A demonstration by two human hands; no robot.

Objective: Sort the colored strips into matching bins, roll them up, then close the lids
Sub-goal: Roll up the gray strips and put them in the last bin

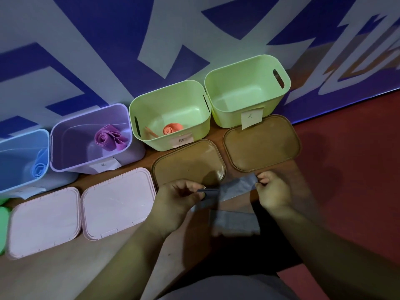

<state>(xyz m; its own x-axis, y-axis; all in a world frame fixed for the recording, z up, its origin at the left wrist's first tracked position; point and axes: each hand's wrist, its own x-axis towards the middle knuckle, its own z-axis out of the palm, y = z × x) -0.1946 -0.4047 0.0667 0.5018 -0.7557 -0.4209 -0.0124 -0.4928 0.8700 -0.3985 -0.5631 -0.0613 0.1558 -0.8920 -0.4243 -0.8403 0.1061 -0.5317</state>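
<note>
A grey strip [236, 188] stretches between my two hands above the brown lids. My left hand [179, 198] pinches its left end, and my right hand [273, 189] pinches its right end. More of the strip hangs folded below [234, 221]. A rolled orange strip [172, 129] lies in the left green bin [171, 114]. The right green bin [246, 89] holds nothing. A rolled purple strip [110, 137] sits in the purple bin [91, 137], and a rolled blue strip [40, 167] in the blue bin [21, 159].
Two brown lids [188, 161] [262, 144] lie in front of the green bins. Two pink lids [118, 202] [44, 221] lie in front of the purple and blue bins. A green object [3, 224] shows at the left edge. A patterned wall stands behind the bins.
</note>
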